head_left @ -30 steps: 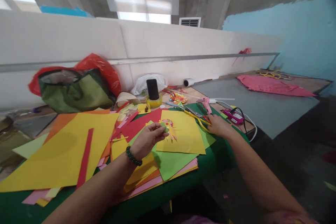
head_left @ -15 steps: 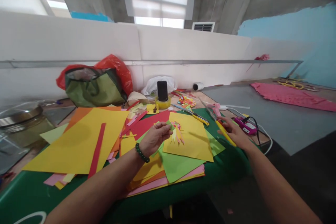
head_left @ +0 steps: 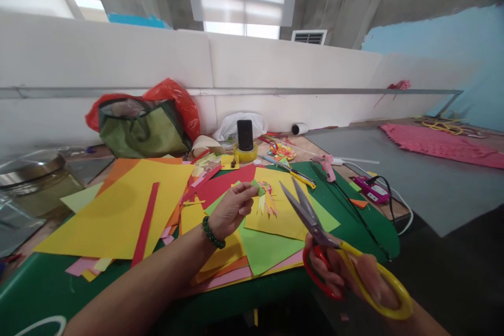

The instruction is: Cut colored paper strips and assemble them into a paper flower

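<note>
My left hand (head_left: 232, 209), with a green bead bracelet on the wrist, pinches a small green paper scrap (head_left: 258, 188) above a yellow sheet (head_left: 281, 205). A small multicoloured paper cut-out (head_left: 268, 200) lies on that sheet just past my fingers. My right hand (head_left: 348, 275) grips large scissors (head_left: 315, 223) with red and yellow handles. The blades are spread apart and point up and left toward the scrap, a short way from it.
Sheets of coloured paper (head_left: 118, 210) cover a green mat (head_left: 354, 215). A green and red bag (head_left: 142, 126), a phone on a tape roll (head_left: 245, 142), a pink glue gun (head_left: 326, 164), a glass jar (head_left: 35, 184) and a pink device with cable (head_left: 372, 189) stand around.
My right hand picked the scissors up from the mat at the right and brought them near, blades now apart in front of me. My left hand stayed holding the green scrap.
</note>
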A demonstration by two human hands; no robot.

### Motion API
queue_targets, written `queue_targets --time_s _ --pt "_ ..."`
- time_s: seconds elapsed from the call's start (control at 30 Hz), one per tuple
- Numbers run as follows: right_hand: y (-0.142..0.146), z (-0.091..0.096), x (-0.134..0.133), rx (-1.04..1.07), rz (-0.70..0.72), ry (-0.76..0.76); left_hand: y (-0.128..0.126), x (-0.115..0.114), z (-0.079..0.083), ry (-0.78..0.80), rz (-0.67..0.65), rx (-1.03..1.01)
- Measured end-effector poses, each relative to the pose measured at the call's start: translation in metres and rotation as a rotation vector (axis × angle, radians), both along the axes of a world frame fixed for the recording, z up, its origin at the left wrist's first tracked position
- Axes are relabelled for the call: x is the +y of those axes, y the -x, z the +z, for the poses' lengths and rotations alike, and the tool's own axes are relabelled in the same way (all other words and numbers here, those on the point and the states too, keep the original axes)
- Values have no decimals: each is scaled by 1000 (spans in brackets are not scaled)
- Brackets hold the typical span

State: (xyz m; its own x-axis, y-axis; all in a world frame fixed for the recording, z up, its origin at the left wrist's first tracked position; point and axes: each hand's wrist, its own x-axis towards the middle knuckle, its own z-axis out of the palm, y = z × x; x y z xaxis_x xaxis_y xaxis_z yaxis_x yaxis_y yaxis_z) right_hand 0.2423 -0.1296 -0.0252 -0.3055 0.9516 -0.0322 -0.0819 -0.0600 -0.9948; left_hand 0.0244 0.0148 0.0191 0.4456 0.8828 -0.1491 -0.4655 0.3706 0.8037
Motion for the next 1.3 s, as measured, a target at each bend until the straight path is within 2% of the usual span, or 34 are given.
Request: queue_targets --time_s 0.1,0.17,0.43,0.6,0.93,1.03,1.13,1.2,1.23,1.3 --pt "11 9 -8 112 115 -3 0 -3 2 -10 -26 -9" --pt "15 11 -9 139 141 1 0 -6 4 -11 -40 -19" --pt "13 -1 -9 182 159 9 1 -9 7 -45 -60 -33" --pt "15 3 -6 203 181 0 1 -10 9 -54 -67 -8" --pt "14 0 -8 142 116 19 1 -9 6 -63 -47 2" --pt "7 12 -8 -64 -61 0 0 -10 5 -107 -48 22" --pt "-8 29 4 -512 -387 -169 -2 -14 3 -143 -84 77" --pt "-23 38 21 -868 -557 -259 -3 -15 2 -152 -109 120" --pt "-31 39 32 -1043 -593 -240 -3 -16 2 -153 -116 139" --pt "-48 35 55 -1345 -581 -116 -1 -15 2 -162 -127 181"
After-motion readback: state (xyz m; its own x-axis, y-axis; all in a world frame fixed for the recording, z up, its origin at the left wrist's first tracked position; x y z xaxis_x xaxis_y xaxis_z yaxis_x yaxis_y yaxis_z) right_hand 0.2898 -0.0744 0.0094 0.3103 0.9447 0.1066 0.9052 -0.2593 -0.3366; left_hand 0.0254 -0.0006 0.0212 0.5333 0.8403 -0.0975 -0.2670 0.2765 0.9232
